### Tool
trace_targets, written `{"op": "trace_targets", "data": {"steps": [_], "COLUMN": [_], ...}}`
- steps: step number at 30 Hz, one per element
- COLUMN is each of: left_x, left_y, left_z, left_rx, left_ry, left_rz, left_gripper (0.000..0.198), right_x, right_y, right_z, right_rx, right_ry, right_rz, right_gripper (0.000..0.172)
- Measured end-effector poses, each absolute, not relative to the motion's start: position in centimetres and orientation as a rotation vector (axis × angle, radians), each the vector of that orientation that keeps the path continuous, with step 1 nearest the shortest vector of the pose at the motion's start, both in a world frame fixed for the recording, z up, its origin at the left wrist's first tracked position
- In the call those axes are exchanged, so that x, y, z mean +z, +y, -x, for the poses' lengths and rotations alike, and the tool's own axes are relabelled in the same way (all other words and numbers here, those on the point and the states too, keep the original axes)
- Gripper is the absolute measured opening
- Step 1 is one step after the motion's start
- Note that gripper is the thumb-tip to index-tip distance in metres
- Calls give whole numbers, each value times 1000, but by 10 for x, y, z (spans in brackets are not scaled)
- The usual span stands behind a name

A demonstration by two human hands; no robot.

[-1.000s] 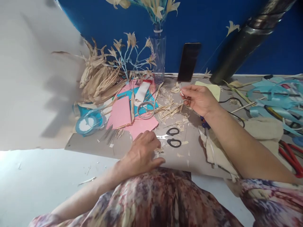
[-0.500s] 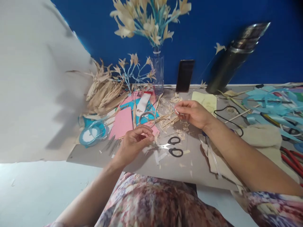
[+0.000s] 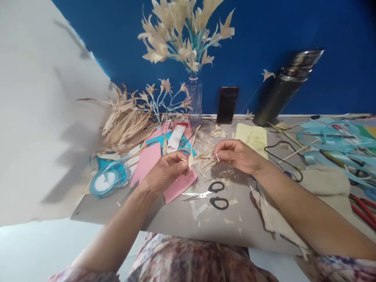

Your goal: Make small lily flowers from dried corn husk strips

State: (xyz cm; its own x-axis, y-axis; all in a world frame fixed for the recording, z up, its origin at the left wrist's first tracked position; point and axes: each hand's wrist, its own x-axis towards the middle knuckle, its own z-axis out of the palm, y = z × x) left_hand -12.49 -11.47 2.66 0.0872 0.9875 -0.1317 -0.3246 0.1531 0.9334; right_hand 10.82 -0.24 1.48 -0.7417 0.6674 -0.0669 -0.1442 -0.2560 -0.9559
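Note:
Between the thumb and fingers of my left hand (image 3: 169,168) is a small cream petal (image 3: 190,159), apparently cut from dried husk. My right hand (image 3: 236,156) pinches a small white strip (image 3: 217,157), perhaps tape; its kind is too small to tell. The two hands are apart, held above the table. Black-handled scissors (image 3: 207,194) lie below them, blades toward the left. Beneath my left hand are pink sheets (image 3: 180,186) and part of a tape roll (image 3: 184,150), mostly hidden by the fingers. Husk scraps (image 3: 205,158) are scattered between the hands.
Behind stand a clear bottle (image 3: 195,96) of husk flowers, a phone (image 3: 227,105) and a dark flask (image 3: 279,94). Dried husks (image 3: 126,121) and a blue ribbon roll (image 3: 107,180) lie left. To the right are blue ribbons (image 3: 329,131), a cloth (image 3: 323,180) and red-handled pliers (image 3: 362,209).
My left hand has lifted and turned, bringing the petal into clearer sight. My right hand stays pinched on the white strip. The whole view has shifted slightly.

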Motion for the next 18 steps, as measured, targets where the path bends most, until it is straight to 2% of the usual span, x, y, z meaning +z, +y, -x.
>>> {"op": "trace_targets", "data": {"steps": [11,18], "left_x": [25,30], "left_y": [-102,-98], "left_z": [130,127], "left_rx": [1208,1137], "left_ry": [912,881], "left_rz": [-949,-819], "left_gripper": [19,23], "right_x": [22,23], "right_y": [-7,-10], "right_z": [-111,-109], "right_rx": [1994,2101], "right_ry": [-1600,-1439], "right_rz": [521,311], "right_gripper": [16,10]}}
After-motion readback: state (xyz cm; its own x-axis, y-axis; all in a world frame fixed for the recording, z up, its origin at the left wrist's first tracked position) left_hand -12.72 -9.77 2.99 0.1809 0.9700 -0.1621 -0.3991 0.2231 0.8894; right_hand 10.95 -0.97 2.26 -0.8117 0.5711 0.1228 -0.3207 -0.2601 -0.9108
